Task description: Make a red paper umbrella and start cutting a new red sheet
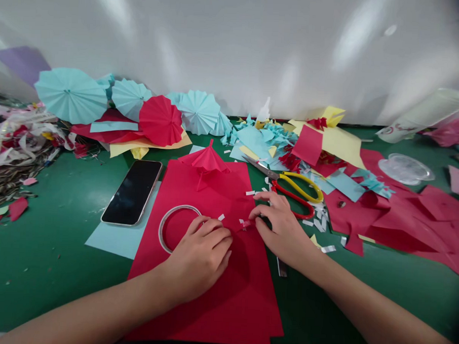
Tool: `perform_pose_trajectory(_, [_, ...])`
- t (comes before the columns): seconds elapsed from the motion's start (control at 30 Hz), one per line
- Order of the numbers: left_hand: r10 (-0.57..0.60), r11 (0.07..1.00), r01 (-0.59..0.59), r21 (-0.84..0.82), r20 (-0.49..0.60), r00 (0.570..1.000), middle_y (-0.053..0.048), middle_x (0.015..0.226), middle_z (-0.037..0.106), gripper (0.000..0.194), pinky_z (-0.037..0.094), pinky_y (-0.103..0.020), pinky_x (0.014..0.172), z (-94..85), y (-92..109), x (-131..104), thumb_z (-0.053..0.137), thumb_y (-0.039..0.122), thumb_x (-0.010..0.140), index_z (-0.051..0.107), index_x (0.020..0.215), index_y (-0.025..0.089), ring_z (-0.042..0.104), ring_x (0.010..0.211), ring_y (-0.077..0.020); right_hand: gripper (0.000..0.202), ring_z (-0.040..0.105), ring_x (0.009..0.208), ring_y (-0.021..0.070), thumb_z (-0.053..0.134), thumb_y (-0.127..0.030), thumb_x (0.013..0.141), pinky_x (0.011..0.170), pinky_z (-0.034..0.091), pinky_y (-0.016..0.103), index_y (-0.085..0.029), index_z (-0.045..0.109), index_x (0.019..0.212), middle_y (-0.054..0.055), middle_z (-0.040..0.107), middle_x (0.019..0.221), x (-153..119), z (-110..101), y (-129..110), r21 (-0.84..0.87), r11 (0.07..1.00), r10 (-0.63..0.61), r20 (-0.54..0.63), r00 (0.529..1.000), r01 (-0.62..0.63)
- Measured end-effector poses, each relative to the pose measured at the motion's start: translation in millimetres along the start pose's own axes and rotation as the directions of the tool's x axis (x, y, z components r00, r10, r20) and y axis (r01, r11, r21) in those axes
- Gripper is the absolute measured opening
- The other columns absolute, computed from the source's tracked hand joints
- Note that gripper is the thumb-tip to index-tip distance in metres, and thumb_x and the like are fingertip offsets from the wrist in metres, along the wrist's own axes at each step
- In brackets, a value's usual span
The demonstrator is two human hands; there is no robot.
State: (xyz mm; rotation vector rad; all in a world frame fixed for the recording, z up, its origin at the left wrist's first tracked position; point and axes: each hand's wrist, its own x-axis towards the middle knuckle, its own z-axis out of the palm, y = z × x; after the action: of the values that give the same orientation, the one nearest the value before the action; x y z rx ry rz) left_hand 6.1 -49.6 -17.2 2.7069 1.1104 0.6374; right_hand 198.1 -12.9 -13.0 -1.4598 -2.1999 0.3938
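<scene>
My left hand (pixel 205 254) rests on a red paper sheet (pixel 204 313), its fingers curled together and their tips hidden. Beside them lies a roll of tape (pixel 162 232), flat and partly covered by that hand. My right hand (pixel 282 230) is just to the right, its thumb and fingers bent inward. Its fingertips meet a small reddish strip with white bits (pixel 244 225), too small to make out clearly. Beyond both hands a small red folded paper umbrella (pixel 207 161) stands on the sheet. Scissors (pixel 300 190) with yellow and red handles lie past my right hand.
A phone (pixel 133 192) lies left of the red sheet on light blue paper (pixel 114 240). Pleated blue paper discs (pixel 71 95) and a red one (pixel 161 120) line the wall. Paper scraps (pixel 263 140) spread at the right; a pile of stems (pixel 12 170) is at far left.
</scene>
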Motion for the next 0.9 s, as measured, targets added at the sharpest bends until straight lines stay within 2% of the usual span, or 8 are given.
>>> perform_pose_trajectory(0.13, [-0.027, 0.999, 0.027, -0.036, 0.001, 1.000, -0.006, 0.096, 0.063, 0.020, 0.039, -0.038, 0.088, -0.5, -1.9, -0.7, 0.041, 0.014, 0.085, 0.059, 0.094, 0.014, 0.051, 0.096, -0.0188, 0.013, 0.046, 0.102, 0.0259, 0.043, -0.012, 0.077, 0.086, 0.040, 0.046, -0.018, 0.053, 0.071, 0.011, 0.049, 0.101, 0.2, 0.4, 0.0, -0.016, 1.000, 0.001, -0.038, 0.999, -0.001])
perform_pose_trajectory(0.27, [-0.096, 0.994, 0.094, -0.052, -0.032, 0.995, -0.008, 0.096, 0.060, 0.019, 0.042, -0.036, 0.084, -8.7, -4.3, 1.3, 0.041, 0.012, 0.083, 0.058, 0.092, 0.014, 0.051, 0.094, -0.0190, 0.011, 0.046, 0.101, 0.0258, 0.043, -0.012, 0.077, 0.085, 0.040, 0.047, -0.019, 0.050, 0.073, 0.011, 0.049, 0.099, 0.5, -0.3, -1.3, 0.003, 0.999, -0.038, -0.037, 0.999, 0.038])
perform_pose_trajectory(0.37, [-0.230, 0.967, 0.233, 0.100, -0.041, 0.972, -0.009, 0.082, 0.058, 0.015, 0.045, -0.039, 0.073, -17.1, -5.0, 3.9, 0.044, 0.021, 0.079, 0.057, 0.079, 0.013, 0.053, 0.081, -0.0225, 0.010, 0.046, 0.101, 0.0258, 0.044, -0.012, 0.078, 0.085, 0.040, 0.048, -0.020, 0.050, 0.074, 0.010, 0.048, 0.100, 0.3, -0.9, -1.6, 0.019, 0.999, -0.049, -0.028, 0.998, 0.050])
perform_pose_trajectory(0.43, [-0.330, 0.923, 0.320, 0.215, 0.008, 0.944, -0.010, 0.075, 0.057, 0.018, 0.045, -0.041, 0.067, -20.2, -4.8, 5.1, 0.047, 0.028, 0.075, 0.057, 0.073, 0.013, 0.053, 0.074, -0.0251, 0.010, 0.045, 0.101, 0.0255, 0.044, -0.012, 0.078, 0.085, 0.040, 0.048, -0.020, 0.050, 0.075, 0.009, 0.048, 0.100, -0.2, -0.9, -1.4, 0.028, 0.998, -0.050, -0.027, 0.998, 0.051])
perform_pose_trajectory(0.6, [-0.436, 0.863, 0.372, 0.340, 0.132, 0.890, -0.012, 0.075, 0.060, 0.018, 0.046, -0.044, 0.067, -18.0, -3.7, 4.4, 0.046, 0.023, 0.068, 0.057, 0.077, 0.011, 0.056, 0.073, -0.0282, 0.010, 0.045, 0.103, 0.0249, 0.045, -0.012, 0.077, 0.088, 0.038, 0.048, -0.019, 0.050, 0.075, 0.010, 0.048, 0.102, -1.6, -0.6, -3.3, 0.051, 0.997, -0.051, -0.008, 0.999, 0.051])
perform_pose_trajectory(0.73, [-0.453, 0.836, 0.380, 0.395, 0.107, 0.885, -0.012, 0.069, 0.059, 0.016, 0.046, -0.042, 0.060, -15.3, -3.4, 2.5, 0.041, 0.017, 0.072, 0.055, 0.074, 0.011, 0.057, 0.066, -0.0276, 0.011, 0.045, 0.105, 0.0246, 0.045, -0.010, 0.077, 0.091, 0.036, 0.048, -0.019, 0.052, 0.075, 0.010, 0.049, 0.101, -2.1, -1.1, -7.5, 0.068, 0.995, -0.078, 0.008, 0.997, 0.077])
perform_pose_trajectory(0.83, [-0.413, 0.849, 0.366, 0.381, 0.049, 0.909, -0.010, 0.062, 0.058, 0.016, 0.045, -0.037, 0.052, -15.0, -2.1, 1.7, 0.036, 0.014, 0.078, 0.052, 0.074, 0.013, 0.057, 0.059, -0.0252, 0.011, 0.048, 0.101, 0.0238, 0.045, -0.011, 0.078, 0.087, 0.041, 0.045, -0.018, 0.052, 0.076, 0.010, 0.051, 0.099, -2.3, -2.4, -9.8, 0.090, 0.989, -0.118, -0.014, 0.993, 0.118])
perform_pose_trajectory(0.9, [-0.363, 0.887, 0.350, 0.301, -0.015, 0.932, -0.006, 0.057, 0.056, 0.015, 0.044, -0.033, 0.048, -15.4, -0.4, 1.3, 0.034, 0.014, 0.082, 0.047, 0.075, 0.015, 0.055, 0.053, -0.0218, 0.012, 0.049, 0.100, 0.0229, 0.045, -0.012, 0.079, 0.085, 0.043, 0.043, -0.018, 0.053, 0.085, 0.010, 0.053, 0.100, -3.1, -4.4, -11.2, 0.123, 0.978, -0.165, -0.028, 0.986, 0.167])
